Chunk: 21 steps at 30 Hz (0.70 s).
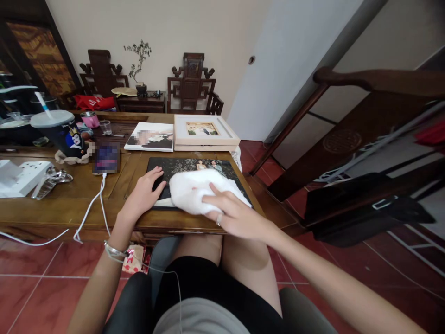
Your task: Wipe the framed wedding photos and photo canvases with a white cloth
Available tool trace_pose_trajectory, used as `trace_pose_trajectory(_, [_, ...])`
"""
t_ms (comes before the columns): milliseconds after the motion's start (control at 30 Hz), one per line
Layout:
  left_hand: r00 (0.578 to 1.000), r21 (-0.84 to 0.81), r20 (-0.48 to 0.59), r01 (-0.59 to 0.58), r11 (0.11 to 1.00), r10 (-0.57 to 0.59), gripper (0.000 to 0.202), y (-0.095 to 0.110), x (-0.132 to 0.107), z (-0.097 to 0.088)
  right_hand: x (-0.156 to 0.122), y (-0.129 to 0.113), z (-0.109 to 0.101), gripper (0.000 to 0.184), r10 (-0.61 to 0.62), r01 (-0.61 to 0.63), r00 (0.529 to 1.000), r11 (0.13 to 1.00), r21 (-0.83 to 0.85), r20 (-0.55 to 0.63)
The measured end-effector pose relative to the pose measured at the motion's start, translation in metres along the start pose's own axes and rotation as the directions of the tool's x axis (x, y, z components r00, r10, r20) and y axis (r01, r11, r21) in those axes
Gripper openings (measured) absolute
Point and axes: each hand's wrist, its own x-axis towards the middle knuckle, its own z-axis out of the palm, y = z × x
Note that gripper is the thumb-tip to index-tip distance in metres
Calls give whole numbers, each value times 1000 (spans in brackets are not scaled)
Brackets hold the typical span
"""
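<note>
A dark photo panel (181, 164) showing two people lies flat at the front edge of the wooden table. On it rests a white fluffy cloth (193, 188), which covers much of the picture's middle and lower part. My right hand (225, 208), with a ring on one finger, grips the cloth and presses it on the panel. At the panel's left edge, my left hand (148, 189) lies with its fingers spread, touching the border and the table. A bracelet (115, 250) is on my left wrist.
Behind the panel lie a white-edged photo print (151, 144) and a framed picture (181, 134). To the left are a charging phone (106, 158), a tumbler with a straw (62, 134), a power strip (26, 178) and a cable (91, 202). A wooden chair (333, 134) stands right.
</note>
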Motion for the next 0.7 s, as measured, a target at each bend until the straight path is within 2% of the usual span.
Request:
trace_pose_trajectory(233, [1000,-4,-2,-4,1000,4,41,2,0,-2,90,67,-1,20,63,-66,990,998,-18,-129])
trace_pose_trajectory(367, [1000,-8,1,-2,1000,2,42,2,0,-2,111,82,-3,20,69,-69,989,998,4,-132])
trace_pose_trajectory(500, [1000,-6,-10,0,1000,0,40,2,0,-1,95,63,4,20,66,-67,989,998,-8,-130])
trace_pose_trajectory(700, [1000,-7,17,10,1000,-10,41,3,0,-2,22,1,13,19,-27,27,996,1000,2,-85])
